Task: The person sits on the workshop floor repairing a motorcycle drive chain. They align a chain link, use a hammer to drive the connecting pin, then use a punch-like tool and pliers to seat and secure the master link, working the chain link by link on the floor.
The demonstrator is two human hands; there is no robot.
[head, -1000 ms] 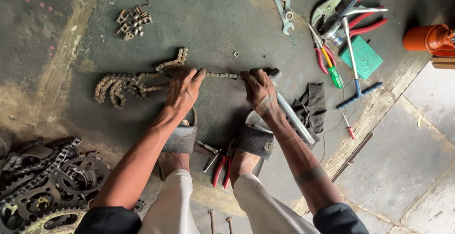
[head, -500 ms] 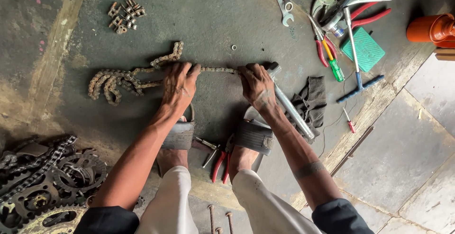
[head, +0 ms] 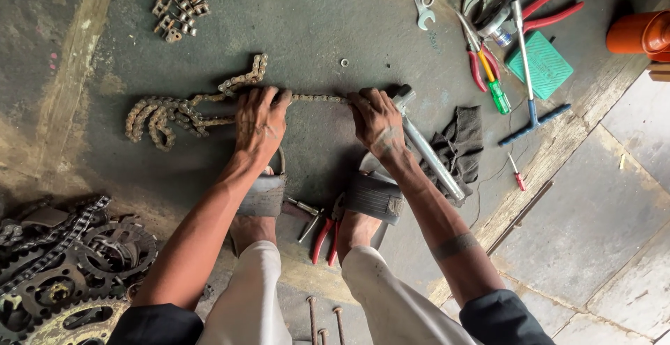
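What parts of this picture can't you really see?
Head view only:
- The chain under the left hand and right hand: the hands cover it.
- The sprockets: cut off by the left and bottom edges.
- The orange pipe: cut off by the right edge.
- The small washer: too small for detail.

My view: dark rolled-up sleeves, white trousers, black strap sandals, dark band around right forearm, grimy hands.

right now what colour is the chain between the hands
Rusty brown, with dull grey metal showing; the chain shows best in the head view.
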